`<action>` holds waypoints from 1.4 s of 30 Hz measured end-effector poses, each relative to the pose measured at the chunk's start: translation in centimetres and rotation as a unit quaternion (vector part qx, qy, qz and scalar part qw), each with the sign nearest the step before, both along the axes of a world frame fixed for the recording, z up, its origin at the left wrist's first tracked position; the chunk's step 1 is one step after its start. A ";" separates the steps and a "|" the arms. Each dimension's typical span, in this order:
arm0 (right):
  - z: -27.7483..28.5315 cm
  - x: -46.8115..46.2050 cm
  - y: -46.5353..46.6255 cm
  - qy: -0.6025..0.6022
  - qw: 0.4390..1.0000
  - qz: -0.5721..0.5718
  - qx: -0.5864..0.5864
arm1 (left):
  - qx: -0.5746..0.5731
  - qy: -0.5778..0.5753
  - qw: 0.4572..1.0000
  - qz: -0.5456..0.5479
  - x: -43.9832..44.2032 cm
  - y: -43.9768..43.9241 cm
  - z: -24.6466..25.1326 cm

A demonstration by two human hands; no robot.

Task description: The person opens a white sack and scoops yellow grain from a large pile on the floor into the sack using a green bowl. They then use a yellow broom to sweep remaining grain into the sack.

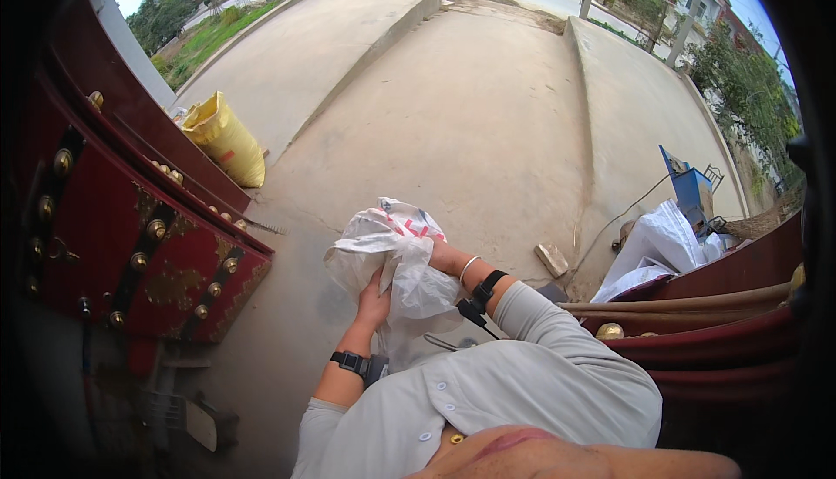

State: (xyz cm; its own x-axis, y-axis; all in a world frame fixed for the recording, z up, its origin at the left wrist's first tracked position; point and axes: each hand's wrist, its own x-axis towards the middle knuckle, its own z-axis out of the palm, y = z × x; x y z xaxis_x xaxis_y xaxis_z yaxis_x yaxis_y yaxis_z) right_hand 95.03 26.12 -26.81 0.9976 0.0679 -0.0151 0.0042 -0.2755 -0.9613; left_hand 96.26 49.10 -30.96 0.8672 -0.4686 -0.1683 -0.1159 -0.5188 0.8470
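A crumpled, partly see-through white plastic bag with red and blue print hangs in front of my body. My left hand grips it from below on the near side, its fingertips hidden in the folds. On the bag's right side, my right hand is closed on the plastic, and its fingers are covered by the bag too. Whether anything is inside the bag cannot be made out. Both forearms carry black strapped devices, and a pale bangle circles the right wrist.
At left stands a worn red door with brass studs, beyond it a yellow woven sack. A brick lies on the concrete ramp. White sacks, a cable and a blue metal box are at right, beside another red door.
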 end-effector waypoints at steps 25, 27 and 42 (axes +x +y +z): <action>10.6 -2.7 2.2 -0.025 0.998 -0.003 0.056 | 0.158 0.037 0.987 0.007 9.9 7.1 -3.7; 10.5 -2.4 1.4 -0.040 0.998 -0.036 0.027 | 0.145 0.031 0.989 -0.006 6.6 7.4 -4.1; 13.0 -2.2 -3.7 -0.089 0.890 -0.105 0.434 | 0.328 -0.249 0.906 0.101 10.0 11.2 -1.6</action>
State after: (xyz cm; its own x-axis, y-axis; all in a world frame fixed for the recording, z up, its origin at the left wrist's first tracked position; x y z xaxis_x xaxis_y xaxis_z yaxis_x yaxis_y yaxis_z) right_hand 92.80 22.41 -13.79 0.9710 -0.2113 0.1115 0.2136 0.5590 -0.8012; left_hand 106.25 60.28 -32.54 0.9691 -0.2325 0.0821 -0.2451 -0.9446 0.2183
